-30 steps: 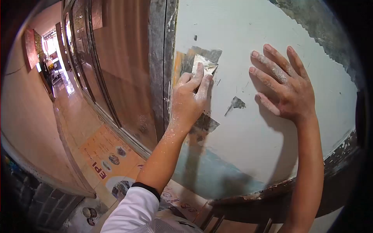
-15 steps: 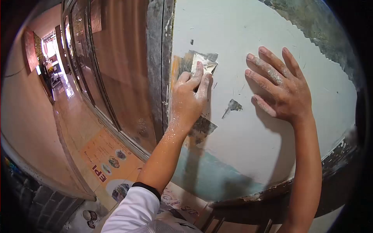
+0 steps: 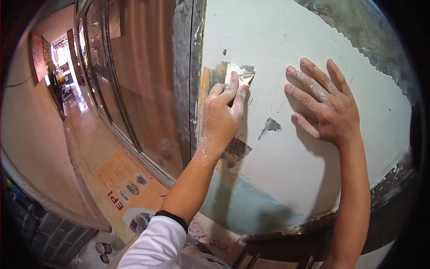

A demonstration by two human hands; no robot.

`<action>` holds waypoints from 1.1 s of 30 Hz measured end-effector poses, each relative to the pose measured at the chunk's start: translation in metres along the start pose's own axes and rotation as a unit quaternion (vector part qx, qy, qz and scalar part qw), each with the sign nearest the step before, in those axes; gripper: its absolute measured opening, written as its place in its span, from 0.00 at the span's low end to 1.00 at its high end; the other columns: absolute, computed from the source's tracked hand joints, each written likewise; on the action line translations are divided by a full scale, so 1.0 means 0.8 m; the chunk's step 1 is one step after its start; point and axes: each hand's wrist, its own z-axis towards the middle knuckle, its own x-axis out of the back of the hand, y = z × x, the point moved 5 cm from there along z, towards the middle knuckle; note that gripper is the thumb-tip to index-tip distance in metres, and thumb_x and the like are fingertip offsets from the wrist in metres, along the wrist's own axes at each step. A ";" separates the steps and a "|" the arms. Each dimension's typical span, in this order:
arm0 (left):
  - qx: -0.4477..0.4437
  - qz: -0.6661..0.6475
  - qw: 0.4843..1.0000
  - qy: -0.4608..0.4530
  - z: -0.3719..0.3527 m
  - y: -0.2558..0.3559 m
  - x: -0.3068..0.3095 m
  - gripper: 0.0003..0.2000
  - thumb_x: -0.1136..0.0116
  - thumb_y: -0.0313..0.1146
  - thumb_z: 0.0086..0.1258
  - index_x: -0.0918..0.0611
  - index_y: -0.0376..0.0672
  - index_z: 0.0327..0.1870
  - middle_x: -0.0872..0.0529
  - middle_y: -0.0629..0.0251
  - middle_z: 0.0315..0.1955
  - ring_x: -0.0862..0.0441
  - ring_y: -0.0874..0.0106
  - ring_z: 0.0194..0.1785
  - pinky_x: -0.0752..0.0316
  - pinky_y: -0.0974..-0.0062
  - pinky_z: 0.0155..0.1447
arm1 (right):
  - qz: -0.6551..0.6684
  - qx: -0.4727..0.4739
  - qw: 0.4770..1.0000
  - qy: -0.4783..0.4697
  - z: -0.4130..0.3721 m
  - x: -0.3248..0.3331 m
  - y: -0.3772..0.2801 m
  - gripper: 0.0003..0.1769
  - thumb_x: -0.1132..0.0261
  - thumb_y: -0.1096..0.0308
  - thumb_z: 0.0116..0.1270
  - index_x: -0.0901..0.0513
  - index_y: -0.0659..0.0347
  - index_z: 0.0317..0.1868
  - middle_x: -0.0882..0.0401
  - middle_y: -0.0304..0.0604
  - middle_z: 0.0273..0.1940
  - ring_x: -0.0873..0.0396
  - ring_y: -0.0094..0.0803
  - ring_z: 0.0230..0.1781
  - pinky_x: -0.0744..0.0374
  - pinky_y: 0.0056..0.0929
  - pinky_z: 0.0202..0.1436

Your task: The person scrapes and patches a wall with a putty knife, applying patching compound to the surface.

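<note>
The scraper [image 3: 242,71] sits flat against the white wall [image 3: 286,31]; its thin blade is likely light, stiff and sharp-edged. Your left hand [image 3: 221,117] clasps it, fingers [image 3: 232,86] pressing just behind the edge, which looks the best hold. Your right hand [image 3: 329,107] lies spread and empty on the wall.

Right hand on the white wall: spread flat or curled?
Spread flat: the right hand lies palm-down on the white painted wall, fingers extended and apart.

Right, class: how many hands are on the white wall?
2. The left hand presses a scraper near the left edge of the wall. The right hand lies flat to its right, fingers spread. None looks hidden.
</note>
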 end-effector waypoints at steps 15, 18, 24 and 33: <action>-0.008 -0.019 1.000 -0.011 -0.050 -0.045 0.006 0.20 0.30 0.28 0.75 0.15 0.33 0.65 0.20 0.56 0.30 0.23 0.67 0.32 0.25 0.71 0.41 | 0.006 0.011 1.000 -0.011 -0.002 -0.004 0.002 0.35 0.23 0.54 0.57 0.17 0.39 0.68 0.25 0.28 0.78 0.34 0.36 0.83 0.48 0.53 0.92; 0.014 0.004 0.999 -0.039 -0.091 -0.082 0.014 0.19 0.30 0.26 0.73 0.14 0.34 0.64 0.21 0.56 0.30 0.23 0.66 0.32 0.26 0.71 0.40 | 0.004 0.014 1.000 -0.012 -0.001 -0.001 0.003 0.34 0.23 0.54 0.57 0.16 0.39 0.67 0.25 0.29 0.78 0.34 0.36 0.83 0.48 0.53 0.91; 0.017 -0.007 0.998 -0.065 -0.172 -0.134 0.016 0.22 0.27 0.29 0.72 0.14 0.40 0.67 0.21 0.57 0.31 0.21 0.62 0.32 0.23 0.66 0.39 | 0.002 0.010 1.000 -0.021 -0.001 -0.002 0.002 0.34 0.24 0.54 0.57 0.15 0.41 0.66 0.24 0.30 0.78 0.34 0.38 0.83 0.46 0.55 0.91; 0.018 -0.006 0.998 -0.052 -0.175 -0.140 0.012 0.22 0.26 0.28 0.71 0.14 0.40 0.66 0.21 0.56 0.32 0.20 0.60 0.32 0.23 0.67 0.39 | -0.012 0.013 1.000 -0.012 0.001 0.001 0.001 0.33 0.22 0.53 0.55 0.15 0.38 0.64 0.24 0.25 0.77 0.35 0.30 0.83 0.49 0.48 0.93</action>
